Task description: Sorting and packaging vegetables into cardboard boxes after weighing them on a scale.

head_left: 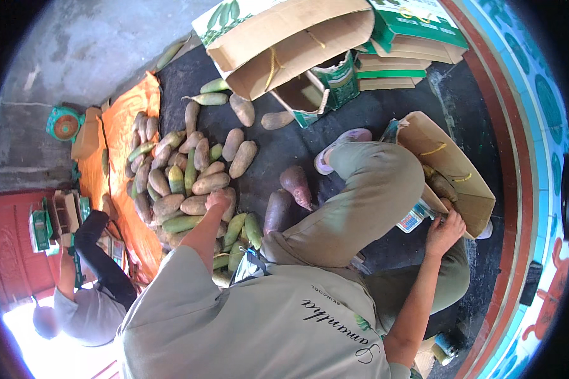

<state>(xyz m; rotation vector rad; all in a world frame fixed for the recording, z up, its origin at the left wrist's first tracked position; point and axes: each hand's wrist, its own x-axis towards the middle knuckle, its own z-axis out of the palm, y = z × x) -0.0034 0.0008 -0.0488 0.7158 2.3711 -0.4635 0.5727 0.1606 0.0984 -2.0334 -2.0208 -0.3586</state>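
My left hand (219, 200) reaches into a heap of long brown gourds (167, 206). Its fingers are curled on a brown gourd (229, 205) at the heap's right side; the fingertips are partly hidden. On the right, my right hand (446, 232) grips the near edge of an open cardboard box (471, 203), thumb and fingers closed on it. Inside that box, next to its yellow cord handles (433, 150), lie brown gourds (442, 187). Two dark purplish tubers (296, 184) rest on the black sheet between the heap and my bent leg.
More green-printed cartons (297, 47) stand open or stacked at the far side. Loose gourds (241, 110) lie before them. An orange sheet (146, 114) borders the heap on the left. Farther left, another person (95, 309) bends near boxes. A red-brown ledge (518, 189) runs along the right.
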